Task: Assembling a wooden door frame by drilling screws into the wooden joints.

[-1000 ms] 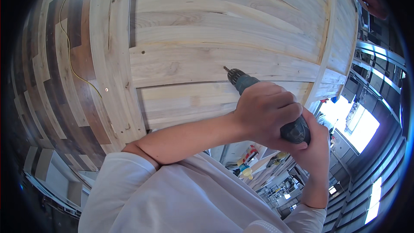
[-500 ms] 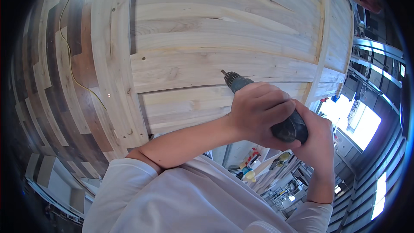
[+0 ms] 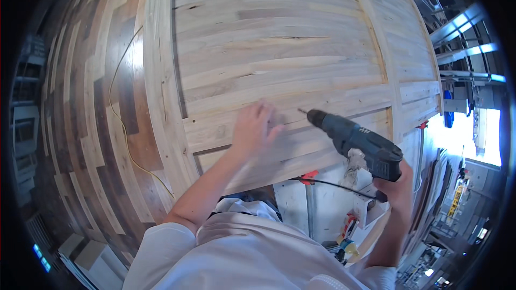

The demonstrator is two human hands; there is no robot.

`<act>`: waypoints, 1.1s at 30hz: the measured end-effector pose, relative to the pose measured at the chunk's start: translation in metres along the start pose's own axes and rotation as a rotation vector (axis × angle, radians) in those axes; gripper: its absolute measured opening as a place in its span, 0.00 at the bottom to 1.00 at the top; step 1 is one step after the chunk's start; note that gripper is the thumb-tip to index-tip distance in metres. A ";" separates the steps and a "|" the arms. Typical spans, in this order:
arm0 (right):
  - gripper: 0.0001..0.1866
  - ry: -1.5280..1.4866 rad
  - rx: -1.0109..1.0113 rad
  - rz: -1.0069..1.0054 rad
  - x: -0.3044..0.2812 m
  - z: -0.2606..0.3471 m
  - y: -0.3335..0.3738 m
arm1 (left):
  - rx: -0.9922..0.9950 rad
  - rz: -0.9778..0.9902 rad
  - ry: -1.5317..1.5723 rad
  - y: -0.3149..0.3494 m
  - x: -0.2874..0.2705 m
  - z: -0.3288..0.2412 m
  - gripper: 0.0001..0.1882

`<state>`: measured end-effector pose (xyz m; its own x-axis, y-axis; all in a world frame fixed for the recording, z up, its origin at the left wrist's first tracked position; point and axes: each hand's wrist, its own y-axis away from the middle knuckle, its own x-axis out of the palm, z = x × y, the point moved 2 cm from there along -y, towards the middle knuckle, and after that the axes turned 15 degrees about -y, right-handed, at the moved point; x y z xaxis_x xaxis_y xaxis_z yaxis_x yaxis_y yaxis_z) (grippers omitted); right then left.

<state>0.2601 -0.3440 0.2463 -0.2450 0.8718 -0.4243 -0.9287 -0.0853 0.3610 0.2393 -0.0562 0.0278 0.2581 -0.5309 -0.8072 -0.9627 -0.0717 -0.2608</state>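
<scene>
My right hand (image 3: 396,185) grips the rear handle of a dark blue-grey power drill (image 3: 360,142). The drill points left, its thin bit held just above the pale wooden panel (image 3: 279,59); I cannot tell whether the tip touches. A black cord runs left from near the handle past the panel's near edge. My left hand (image 3: 251,129) is off the drill and empty, slightly blurred. Its fingers are stretched out over a flat board along the near part of the panel, left of the bit. Whether they touch the wood cannot be told.
Left of the panel lies a striped wood-plank surface (image 3: 102,102) with a thin yellow cord (image 3: 124,129) across it. A raised crosspiece (image 3: 395,107) spans the panel at right. Below the near edge are a red-and-black clamp-like object (image 3: 309,177) and a yellow-topped bottle (image 3: 349,247).
My left hand has let go of the drill and moved left over the board. My right hand has carried the drill to the right. The whole view has shifted.
</scene>
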 end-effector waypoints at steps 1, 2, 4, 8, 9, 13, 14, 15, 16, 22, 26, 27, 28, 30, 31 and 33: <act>0.24 -0.186 0.114 -0.117 -0.007 -0.030 0.008 | 0.008 0.005 -0.202 0.004 0.004 0.009 0.24; 0.23 -0.451 0.145 -0.149 -0.002 -0.045 0.015 | 0.025 -0.002 -0.215 0.006 0.009 0.018 0.24; 0.28 -0.761 0.063 -0.279 0.007 -0.097 0.030 | 0.045 0.082 -0.223 0.009 0.017 0.025 0.24; 0.31 -1.199 0.201 -0.357 0.025 -0.200 0.054 | -0.173 0.287 -0.207 -0.059 0.009 0.033 0.27; 0.33 -1.206 0.230 -0.355 0.033 -0.209 0.059 | -0.127 0.162 -0.296 -0.076 0.021 0.052 0.29; 0.33 -1.305 0.284 -0.465 0.054 -0.233 0.085 | -0.195 0.072 -0.518 -0.177 0.068 0.098 0.40; 0.33 -1.328 0.313 -0.487 0.059 -0.236 0.089 | -0.285 0.073 -0.541 -0.203 0.076 0.109 0.43; 0.33 -1.315 0.345 -0.510 0.064 -0.238 0.092 | -0.282 0.074 -0.537 -0.228 0.083 0.117 0.43; 0.34 -1.301 0.381 -0.551 0.066 -0.242 0.096 | -0.290 0.064 -0.603 -0.253 0.091 0.119 0.45; 0.27 -1.340 0.589 -0.447 0.053 -0.252 0.121 | -0.346 -0.117 -0.647 -0.401 0.121 0.167 0.41; 0.27 -1.320 0.537 -0.413 0.055 -0.215 0.094 | -0.268 -0.098 -0.745 -0.467 0.124 0.191 0.29; 0.27 -1.308 0.518 -0.569 0.061 -0.193 0.083 | -0.246 -0.064 -0.829 -0.475 0.123 0.191 0.26; 0.28 -1.288 0.498 -0.731 0.062 -0.178 0.074 | -0.208 -0.012 -0.869 -0.483 0.122 0.183 0.23; 0.29 -1.258 0.484 -0.738 0.061 -0.157 0.056 | -0.127 0.012 -0.913 -0.489 0.118 0.183 0.19; 0.29 -1.260 0.462 -0.710 0.061 -0.149 0.049 | -0.086 -0.018 -0.912 -0.494 0.113 0.193 0.17; 0.35 -1.336 0.422 -0.687 0.062 -0.152 0.043 | -0.018 -0.020 -0.881 -0.501 0.108 0.215 0.13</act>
<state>0.1632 -0.3669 0.1096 0.8070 0.4852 0.3366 -0.5558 0.4318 0.7104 0.7668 0.1036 -0.0422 0.2358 0.3147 -0.9194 -0.9566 -0.0913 -0.2766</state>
